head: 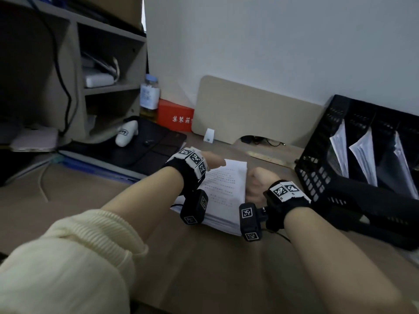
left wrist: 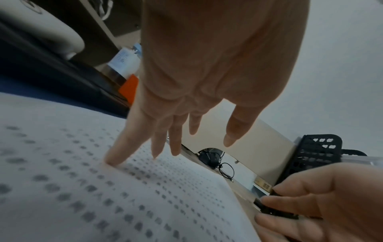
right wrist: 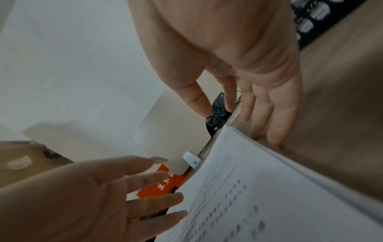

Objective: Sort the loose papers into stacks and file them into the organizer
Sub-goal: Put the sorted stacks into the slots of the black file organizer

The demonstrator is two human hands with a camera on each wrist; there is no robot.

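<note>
In the head view a stack of papers lies flat on the counter, between the two forearms. The left hand reaches over the stack's far left part, fingers stretched out; the right hand sits just beside the stack's right edge, blurred, so its fingers cannot be read here. The organizer, a black mesh rack, stands to the right against the wall, well apart from the stack, with folded sheets upright in its slots. A bottle and a red box stand at the back left, beside a shelf unit. In the left wrist view the left hand is spread open, its fingertips pressing down on the top printed sheet of the papers; it grips nothing. The right hand shows at lower right with fingers bent, near the organizer. In the right wrist view the right hand hangs with fingers nearly straight, their tips touching the counter just beside the edge of the papers, holding nothing. The left hand lies opposite with fingers extended onto the sheet, and the red box shows behind it.
</note>
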